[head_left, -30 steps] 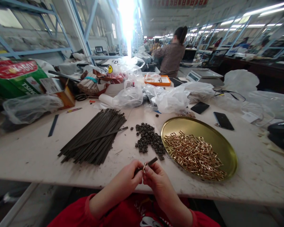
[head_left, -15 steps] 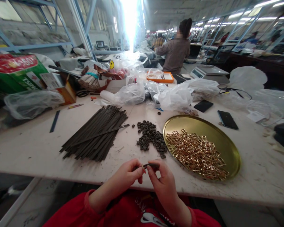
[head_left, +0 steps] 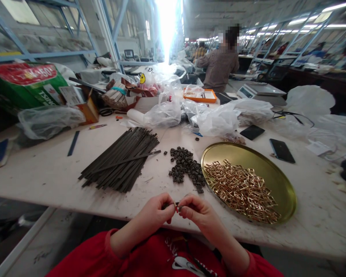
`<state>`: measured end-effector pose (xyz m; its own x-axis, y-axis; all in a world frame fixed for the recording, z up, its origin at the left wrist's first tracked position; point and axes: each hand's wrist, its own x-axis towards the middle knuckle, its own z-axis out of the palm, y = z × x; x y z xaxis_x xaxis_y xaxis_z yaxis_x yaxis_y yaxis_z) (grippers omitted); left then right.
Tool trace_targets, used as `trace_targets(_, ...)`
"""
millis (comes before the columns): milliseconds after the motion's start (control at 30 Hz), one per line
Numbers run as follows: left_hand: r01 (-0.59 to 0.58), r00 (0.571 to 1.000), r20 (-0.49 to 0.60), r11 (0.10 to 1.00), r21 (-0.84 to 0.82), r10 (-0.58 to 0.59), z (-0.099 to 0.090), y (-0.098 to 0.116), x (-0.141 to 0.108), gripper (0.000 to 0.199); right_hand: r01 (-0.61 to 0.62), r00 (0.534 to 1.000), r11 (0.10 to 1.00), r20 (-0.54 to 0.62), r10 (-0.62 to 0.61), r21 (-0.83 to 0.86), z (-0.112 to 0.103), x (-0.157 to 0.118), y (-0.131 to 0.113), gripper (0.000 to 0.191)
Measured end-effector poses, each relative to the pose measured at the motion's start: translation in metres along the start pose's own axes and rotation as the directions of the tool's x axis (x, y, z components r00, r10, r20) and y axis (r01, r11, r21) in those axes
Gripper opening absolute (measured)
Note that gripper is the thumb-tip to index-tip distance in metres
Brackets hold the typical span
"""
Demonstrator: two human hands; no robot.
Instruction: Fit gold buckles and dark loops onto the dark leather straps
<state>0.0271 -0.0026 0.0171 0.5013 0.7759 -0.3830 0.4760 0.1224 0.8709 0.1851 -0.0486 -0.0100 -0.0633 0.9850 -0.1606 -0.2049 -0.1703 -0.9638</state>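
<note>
Just over the table's front edge, my left hand [head_left: 158, 209] and my right hand [head_left: 194, 209] meet with fingertips nearly touching. Both are closed in a pinch on a dark strap [head_left: 177, 203], mostly covered by the fingers. A tiny red spot shows between the fingertips; I cannot make out what it is. Beyond my left hand lies a stack of dark flat straps [head_left: 118, 161], one lying crosswise on top. Small dark loops [head_left: 184, 163] are heaped ahead of the hands. To the right, a round gold tray [head_left: 285, 192] carries a pile of gold rectangular buckles [head_left: 242, 192].
Clear plastic bags [head_left: 216, 117] and an orange-rimmed box [head_left: 202, 99] crowd the table's far side. A phone [head_left: 281, 150] and a black flat item [head_left: 252, 132] lie behind the tray. A green box [head_left: 25, 90] stands far left. A person [head_left: 222, 65] is beyond the table.
My right hand has turned, its fingers now higher over the strap, so less of the strap shows. The left hand stays about where it was. The view has shifted slightly left.
</note>
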Motion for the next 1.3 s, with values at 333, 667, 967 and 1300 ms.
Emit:
trace_targets(333, -0.091, 0.994, -0.044, 0.982, 0.164, 0.1, 0.005, 0.001, -0.002, 0.014, 0.118, 0.979, 0.955, -0.129, -0.157, -0.273, 0.003, -0.003, 0.013, 0.009)
trace_targets(667, -0.124, 0.992, 0.019, 0.984, 0.127, 0.123, 0.013, -0.002, 0.002, 0.013, 0.323, 0.833, 0.606, -0.086, -0.547, -0.727, 0.007, -0.009, 0.024, 0.007)
trace_targets(967, -0.123, 0.992, 0.025, 0.989, 0.081, 0.121, 0.01, 0.001, -0.001, 0.02, 0.396, 0.78, 0.491, 0.002, -0.626, -0.776, 0.006, -0.01, 0.03, 0.022)
trace_targets(1300, -0.158, 0.985, 0.085, 0.978, 0.134, 0.148, 0.006, -0.001, -0.007, 0.048, 0.096, 0.974, 0.983, -0.187, -0.125, -0.159, 0.001, -0.002, 0.029, 0.026)
